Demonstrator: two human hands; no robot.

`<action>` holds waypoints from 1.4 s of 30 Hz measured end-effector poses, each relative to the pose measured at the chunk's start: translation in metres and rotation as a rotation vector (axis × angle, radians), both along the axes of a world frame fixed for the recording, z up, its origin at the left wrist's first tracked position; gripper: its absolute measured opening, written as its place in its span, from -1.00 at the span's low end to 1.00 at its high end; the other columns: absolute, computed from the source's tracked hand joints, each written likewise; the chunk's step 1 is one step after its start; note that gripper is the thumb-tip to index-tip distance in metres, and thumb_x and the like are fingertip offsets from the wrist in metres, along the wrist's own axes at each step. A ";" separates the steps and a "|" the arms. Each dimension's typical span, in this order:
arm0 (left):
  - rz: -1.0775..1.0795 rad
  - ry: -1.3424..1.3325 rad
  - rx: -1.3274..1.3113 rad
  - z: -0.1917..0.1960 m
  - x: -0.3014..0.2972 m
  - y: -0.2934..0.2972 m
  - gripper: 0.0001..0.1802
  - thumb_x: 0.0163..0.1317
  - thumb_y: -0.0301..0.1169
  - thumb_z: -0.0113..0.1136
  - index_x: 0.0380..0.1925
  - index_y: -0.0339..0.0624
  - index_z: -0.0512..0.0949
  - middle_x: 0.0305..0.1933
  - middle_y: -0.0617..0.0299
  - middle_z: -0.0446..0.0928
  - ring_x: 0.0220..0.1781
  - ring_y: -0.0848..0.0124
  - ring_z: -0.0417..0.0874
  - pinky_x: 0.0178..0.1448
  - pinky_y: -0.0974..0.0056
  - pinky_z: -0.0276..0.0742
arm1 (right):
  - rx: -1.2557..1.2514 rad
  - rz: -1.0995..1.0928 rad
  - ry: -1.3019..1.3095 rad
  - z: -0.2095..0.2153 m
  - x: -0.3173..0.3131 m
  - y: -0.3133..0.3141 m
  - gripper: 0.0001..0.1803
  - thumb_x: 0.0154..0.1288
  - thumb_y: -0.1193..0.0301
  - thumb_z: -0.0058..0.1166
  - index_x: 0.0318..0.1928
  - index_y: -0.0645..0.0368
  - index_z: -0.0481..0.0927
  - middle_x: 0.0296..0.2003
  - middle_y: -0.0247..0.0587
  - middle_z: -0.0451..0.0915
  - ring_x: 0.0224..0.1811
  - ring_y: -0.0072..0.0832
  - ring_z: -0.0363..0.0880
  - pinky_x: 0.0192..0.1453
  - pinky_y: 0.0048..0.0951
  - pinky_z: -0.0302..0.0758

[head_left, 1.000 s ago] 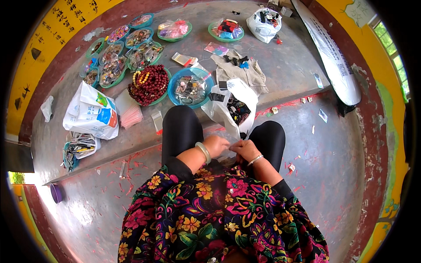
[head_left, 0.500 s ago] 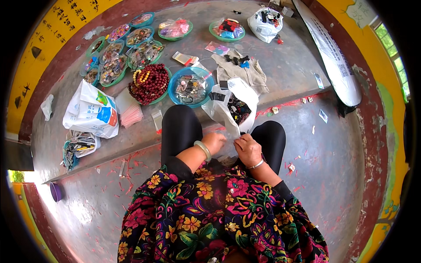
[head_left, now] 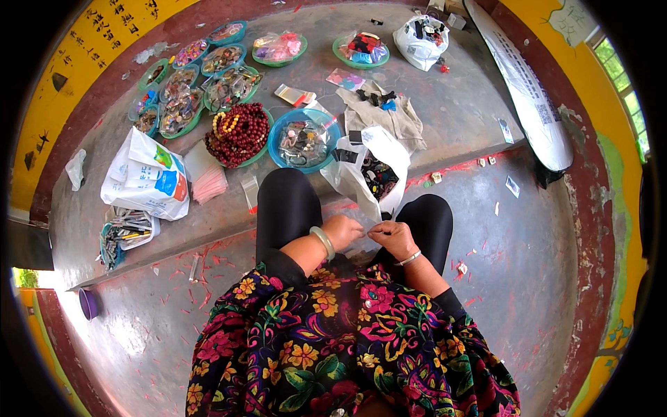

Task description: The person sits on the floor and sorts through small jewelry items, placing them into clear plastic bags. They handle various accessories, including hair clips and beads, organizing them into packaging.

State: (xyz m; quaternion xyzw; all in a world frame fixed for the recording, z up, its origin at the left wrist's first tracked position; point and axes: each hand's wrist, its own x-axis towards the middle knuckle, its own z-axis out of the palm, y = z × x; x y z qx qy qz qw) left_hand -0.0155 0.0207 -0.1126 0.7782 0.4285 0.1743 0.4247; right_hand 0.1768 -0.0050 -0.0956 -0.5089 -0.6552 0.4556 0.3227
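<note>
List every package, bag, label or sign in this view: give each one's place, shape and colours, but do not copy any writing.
Printed white bag: left on the ledge, crumpled, with blue and orange patches.
Open white bag: ledge edge ahead of the hands, dark contents.
Knotted white bag: far end, dark items inside.
White banner: along the right wall, long, rounded.
Yellow wall: upper left, dark painted characters.

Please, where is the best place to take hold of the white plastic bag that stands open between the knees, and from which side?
Probably the upper rim of the white plastic bag, on its near edge, coming from above. The bag slumps open toward the person, its thin film has no stiff part, and the dark small items inside would likely spill if it were gripped low.
</note>
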 end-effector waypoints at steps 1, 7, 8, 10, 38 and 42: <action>-0.007 0.008 -0.015 0.003 0.000 0.000 -0.75 0.05 -0.28 0.12 -0.35 -0.18 0.59 -0.45 0.07 0.57 -0.38 0.19 0.58 -0.28 0.26 0.45 | -0.071 -0.013 0.052 0.005 -0.002 0.000 -0.90 0.02 0.50 0.14 -0.40 0.24 0.63 -0.59 -0.38 0.50 -0.63 -0.69 0.35 -0.55 -0.65 0.30; -0.056 -0.032 -0.044 0.009 0.001 -0.001 -0.75 0.04 -0.27 0.14 -0.33 -0.17 0.59 -0.48 0.11 0.57 -0.44 0.30 0.58 -0.32 0.31 0.44 | -0.384 -0.032 0.128 0.020 0.000 0.001 -0.89 0.06 0.45 0.15 -0.39 0.21 0.65 -0.66 -0.49 0.44 -0.77 -0.79 0.20 -0.72 -0.70 0.09; -0.057 -0.047 -0.079 0.014 0.002 -0.001 -0.75 0.04 -0.26 0.15 -0.33 -0.16 0.59 -0.49 0.12 0.57 -0.45 0.32 0.58 -0.32 0.31 0.45 | -0.395 -0.062 0.117 0.019 0.001 0.002 -0.88 0.06 0.45 0.15 -0.39 0.22 0.65 -0.64 -0.46 0.47 -0.75 -0.77 0.24 -0.69 -0.69 0.15; -0.041 -0.048 -0.126 0.018 0.003 -0.001 -0.75 0.03 -0.26 0.16 -0.32 -0.15 0.59 -0.51 0.12 0.56 -0.47 0.37 0.58 -0.33 0.32 0.45 | -0.416 -0.122 0.094 0.019 0.002 0.003 -0.87 0.05 0.44 0.16 -0.40 0.24 0.64 -0.59 -0.40 0.54 -0.70 -0.74 0.31 -0.63 -0.67 0.27; -0.015 -0.209 -0.429 -0.019 0.000 0.005 -0.70 0.09 -0.31 0.17 -0.24 -0.30 0.55 -0.32 0.12 0.59 -0.30 0.45 0.59 -0.18 0.37 0.46 | 0.301 -0.156 -0.089 0.038 -0.005 0.003 -0.88 -0.05 0.62 0.11 -0.40 0.26 0.56 -0.49 -0.20 0.55 -0.49 -0.50 0.54 -0.39 -0.55 0.45; 0.163 -0.181 -0.243 0.003 0.005 -0.003 -0.64 0.11 -0.33 0.17 -0.11 -0.29 0.48 -0.17 0.13 0.56 -0.25 0.50 0.57 -0.17 0.42 0.47 | 0.359 -0.160 -0.237 0.052 -0.007 0.004 -0.80 -0.01 0.62 0.05 -0.30 0.20 0.43 -0.41 -0.14 0.54 -0.45 -0.25 0.56 -0.39 -0.44 0.48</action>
